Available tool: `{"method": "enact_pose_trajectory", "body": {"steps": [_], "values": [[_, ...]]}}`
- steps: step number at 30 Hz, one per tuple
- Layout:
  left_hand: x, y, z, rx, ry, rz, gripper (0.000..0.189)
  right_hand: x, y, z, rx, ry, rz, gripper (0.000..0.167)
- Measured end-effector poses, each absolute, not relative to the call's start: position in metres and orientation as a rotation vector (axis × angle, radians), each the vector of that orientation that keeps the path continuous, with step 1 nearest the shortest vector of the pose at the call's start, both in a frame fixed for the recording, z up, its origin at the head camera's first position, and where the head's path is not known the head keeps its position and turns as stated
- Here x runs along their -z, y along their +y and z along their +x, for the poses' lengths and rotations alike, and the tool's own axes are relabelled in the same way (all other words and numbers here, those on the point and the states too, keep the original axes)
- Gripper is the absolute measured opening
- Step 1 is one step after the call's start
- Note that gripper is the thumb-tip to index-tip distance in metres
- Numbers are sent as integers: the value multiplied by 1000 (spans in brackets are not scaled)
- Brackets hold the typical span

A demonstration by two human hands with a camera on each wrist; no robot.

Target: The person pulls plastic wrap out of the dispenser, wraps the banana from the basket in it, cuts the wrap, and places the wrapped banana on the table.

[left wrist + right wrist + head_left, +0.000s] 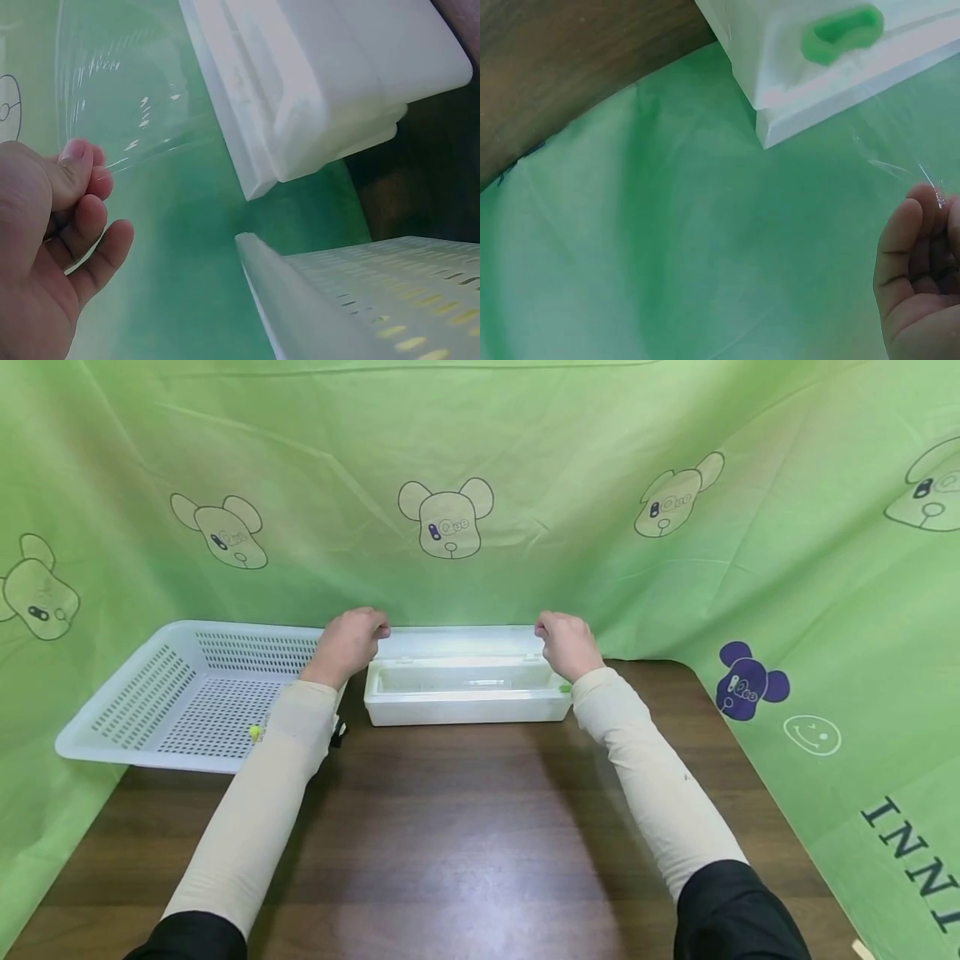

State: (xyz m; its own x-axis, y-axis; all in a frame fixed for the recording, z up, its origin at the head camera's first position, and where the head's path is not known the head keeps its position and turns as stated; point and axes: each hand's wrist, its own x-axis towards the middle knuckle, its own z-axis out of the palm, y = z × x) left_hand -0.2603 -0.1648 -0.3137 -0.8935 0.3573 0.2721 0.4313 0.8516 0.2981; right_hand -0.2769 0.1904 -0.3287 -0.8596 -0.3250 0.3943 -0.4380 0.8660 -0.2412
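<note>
A white cling film dispenser box [468, 708] stands at the back of the table with its lid [461, 642] raised behind it. Between both hands, above the box, stretches a sheet of clear cling film [135, 97]. My left hand [347, 646] pinches one corner of it between thumb and fingertips, as the left wrist view shows. At the other end, my right hand [570, 647] pinches the film's opposite corner, where the film [892, 166] bunches at the fingertips. A small green piece [844, 34] sits at the box's right end.
To the left of the box is a white perforated basket [142, 693], with a small yellow-green item [254, 732] in it, partly hidden by my left sleeve. Behind the brown table [450, 827] hangs a green printed cloth [555, 552], which also borders its right side.
</note>
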Motion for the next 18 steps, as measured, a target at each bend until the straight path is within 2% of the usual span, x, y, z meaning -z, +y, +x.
{"method": "enact_pose_trajectory", "body": {"steps": [18], "values": [[303,-162,-261,522,-2800,-565,9,318,192,-276,-456,-2651,590,5]]}}
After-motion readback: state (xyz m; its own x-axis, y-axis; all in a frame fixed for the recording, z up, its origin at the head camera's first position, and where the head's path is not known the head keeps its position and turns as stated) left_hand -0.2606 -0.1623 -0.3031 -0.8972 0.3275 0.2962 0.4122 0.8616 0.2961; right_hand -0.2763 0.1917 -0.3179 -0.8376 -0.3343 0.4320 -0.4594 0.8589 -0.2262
